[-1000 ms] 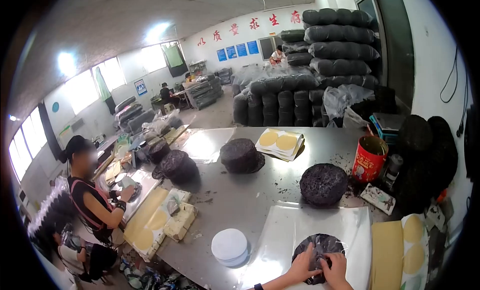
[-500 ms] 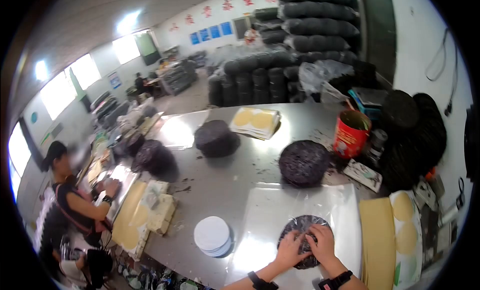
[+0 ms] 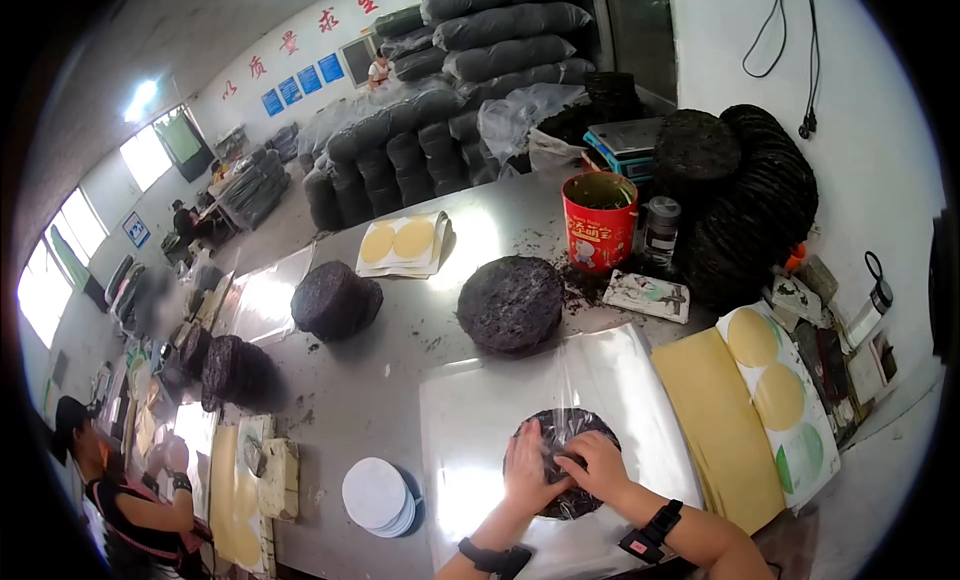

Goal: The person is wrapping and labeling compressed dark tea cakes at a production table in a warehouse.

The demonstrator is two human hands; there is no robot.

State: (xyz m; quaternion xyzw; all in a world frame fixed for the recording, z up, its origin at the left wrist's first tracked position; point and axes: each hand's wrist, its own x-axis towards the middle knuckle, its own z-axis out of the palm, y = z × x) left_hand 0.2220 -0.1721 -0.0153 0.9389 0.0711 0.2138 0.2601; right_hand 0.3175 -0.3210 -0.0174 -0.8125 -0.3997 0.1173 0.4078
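A round, flat dark cake [image 3: 590, 425] of pressed, leafy-looking material lies under clear plastic film [image 3: 565, 375] on a white sheet [image 3: 455, 405]. My left hand [image 3: 530, 472] rests on the cake's left side, fingers stretched out over the film. On the right side, my right hand [image 3: 598, 468] has its fingers bent in and its thumb against them, apparently pinching the film. The fingertips of both hands are close together near the cake's middle. Just beyond the sheet sits a stack of dark cakes [image 3: 510, 305].
White discs [image 3: 375, 492] are stacked left of the sheet; brown paper [image 3: 715, 430] and printed sheets [image 3: 780, 400] lie right. A red bucket [image 3: 600, 225], a jar [image 3: 662, 230] and piled dark cakes [image 3: 750, 210] stand at the back right. A co-worker [image 3: 120, 490] works at left.
The camera view has turned to the right. My left hand has flattened along the cake's left side, while my right hand's fingers have drawn together over the film.
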